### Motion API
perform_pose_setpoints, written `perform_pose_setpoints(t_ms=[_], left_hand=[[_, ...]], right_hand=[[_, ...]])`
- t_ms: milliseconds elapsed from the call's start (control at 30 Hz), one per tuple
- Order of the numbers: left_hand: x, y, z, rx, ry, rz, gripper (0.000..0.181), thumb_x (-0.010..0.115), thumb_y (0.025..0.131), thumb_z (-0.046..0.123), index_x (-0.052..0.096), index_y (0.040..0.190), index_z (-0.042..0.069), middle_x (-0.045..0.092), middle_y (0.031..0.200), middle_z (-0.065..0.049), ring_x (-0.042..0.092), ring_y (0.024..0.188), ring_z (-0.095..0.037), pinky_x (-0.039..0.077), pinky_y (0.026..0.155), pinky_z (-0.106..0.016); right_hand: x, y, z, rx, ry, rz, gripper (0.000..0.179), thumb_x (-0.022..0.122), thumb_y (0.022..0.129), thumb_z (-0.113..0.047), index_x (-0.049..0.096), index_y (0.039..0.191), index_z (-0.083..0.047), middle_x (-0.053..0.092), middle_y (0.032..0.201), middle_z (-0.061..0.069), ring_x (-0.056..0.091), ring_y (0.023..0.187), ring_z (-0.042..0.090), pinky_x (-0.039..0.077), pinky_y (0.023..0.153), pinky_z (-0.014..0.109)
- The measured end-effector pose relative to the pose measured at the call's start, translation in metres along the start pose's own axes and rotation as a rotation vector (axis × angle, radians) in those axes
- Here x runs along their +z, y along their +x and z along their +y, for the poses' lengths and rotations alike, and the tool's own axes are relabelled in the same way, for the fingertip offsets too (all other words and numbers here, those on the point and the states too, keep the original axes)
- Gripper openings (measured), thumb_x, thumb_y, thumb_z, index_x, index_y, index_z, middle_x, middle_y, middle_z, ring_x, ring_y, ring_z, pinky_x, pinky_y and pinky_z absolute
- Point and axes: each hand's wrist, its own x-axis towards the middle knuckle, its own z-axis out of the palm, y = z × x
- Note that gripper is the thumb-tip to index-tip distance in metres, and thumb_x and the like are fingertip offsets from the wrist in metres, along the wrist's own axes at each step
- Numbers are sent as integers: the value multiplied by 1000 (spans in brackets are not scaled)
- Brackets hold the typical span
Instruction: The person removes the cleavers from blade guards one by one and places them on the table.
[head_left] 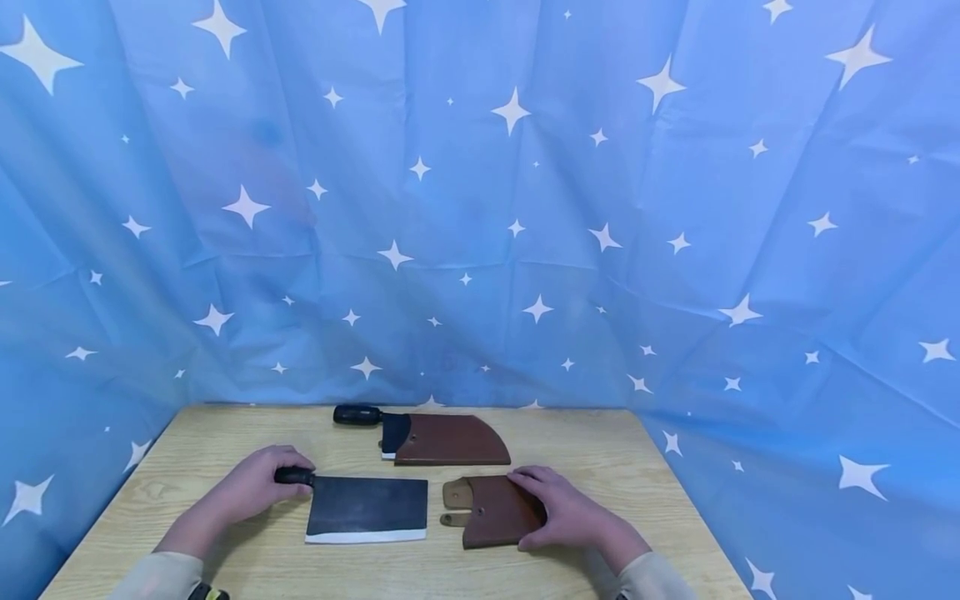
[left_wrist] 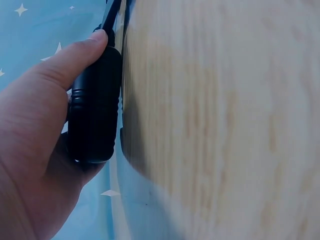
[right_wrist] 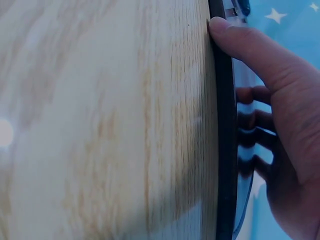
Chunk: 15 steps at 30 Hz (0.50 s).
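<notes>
A cleaver [head_left: 367, 508] with a dark blade and a pale cutting edge lies near the front of the table, edge toward me. My left hand [head_left: 262, 485] grips its black handle [left_wrist: 95, 105]; the thumb lies along the handle in the left wrist view. To the right of the blade, a brown leather sheath [head_left: 498, 512] has its open end and tan snap straps [head_left: 456, 495] facing left. My right hand [head_left: 566, 510] holds the sheath's right end, thumb on the near edge and fingers on the far edge. A gap of table separates blade and sheath.
Behind these lies a second cleaver with a black handle [head_left: 357, 415], most of its blade inside another brown sheath [head_left: 453, 440]. The light wooden table [head_left: 337, 579] ends at a blue curtain [head_left: 465, 217] with white stars on the back and sides.
</notes>
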Motion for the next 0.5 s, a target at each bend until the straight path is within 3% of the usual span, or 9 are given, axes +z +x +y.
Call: perform_pose_setpoints(t_ms=[500], left_hand=[[-1,0,2,-25,-11,-5,35,93,91,40,84,118,20,70,105,16,65,95,-7,55,80,-36]], right_hand=[[0,0,-2,-9,-11,11,113,95,80,-64,48,168,-13,47,167,12,46,151,39,46,116,62]])
